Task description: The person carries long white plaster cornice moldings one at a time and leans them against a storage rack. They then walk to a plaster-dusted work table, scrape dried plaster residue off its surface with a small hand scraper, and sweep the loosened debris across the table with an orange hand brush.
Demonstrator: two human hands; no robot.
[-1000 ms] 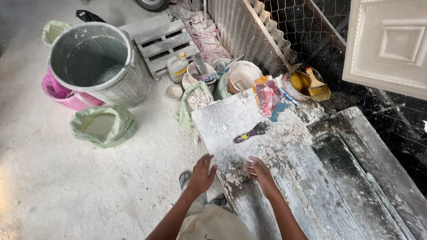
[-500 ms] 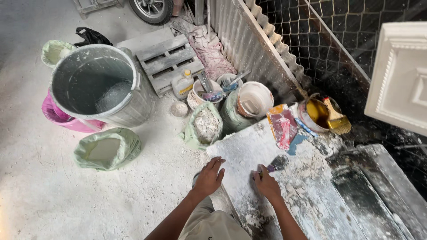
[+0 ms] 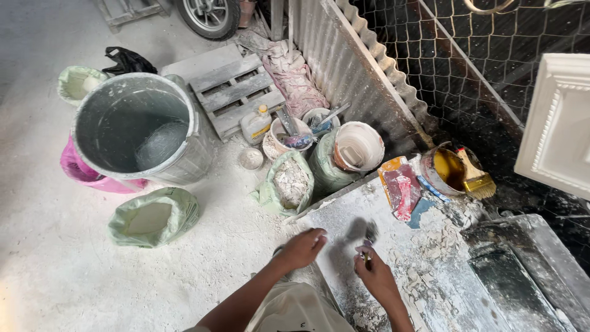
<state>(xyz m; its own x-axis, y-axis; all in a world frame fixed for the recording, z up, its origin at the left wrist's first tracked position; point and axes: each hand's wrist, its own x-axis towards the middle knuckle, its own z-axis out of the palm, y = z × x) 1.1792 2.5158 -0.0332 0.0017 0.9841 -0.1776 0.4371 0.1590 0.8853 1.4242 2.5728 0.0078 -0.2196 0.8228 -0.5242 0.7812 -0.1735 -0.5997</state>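
Plaster-dusted slab (image 3: 393, 270) — left hand (image 3: 302, 248) flat, right hand (image 3: 373, 276) gripping scraper (image 3: 369, 237).

Bare slab (image 3: 344, 246) lies open between both hands; sacks (image 3: 289, 184) and buckets (image 3: 359, 146) crowd its far edge.

My right hand (image 3: 376, 278) grips a small tool (image 3: 369, 237), seemingly metal, though blur hides its finish. My left hand (image 3: 302, 248) rests on the tabletop (image 3: 393, 270), a flat slab gone matt and rough under caked white plaster. The big bin (image 3: 138, 126) looks like dull grey metal, dusted inside. Woven plastic sacks (image 3: 153, 216) sit crumpled on the powdery concrete floor (image 3: 49, 258). The pallet (image 3: 230, 89) is bare weathered wood; the sheet (image 3: 350, 67) behind is corrugated metal.
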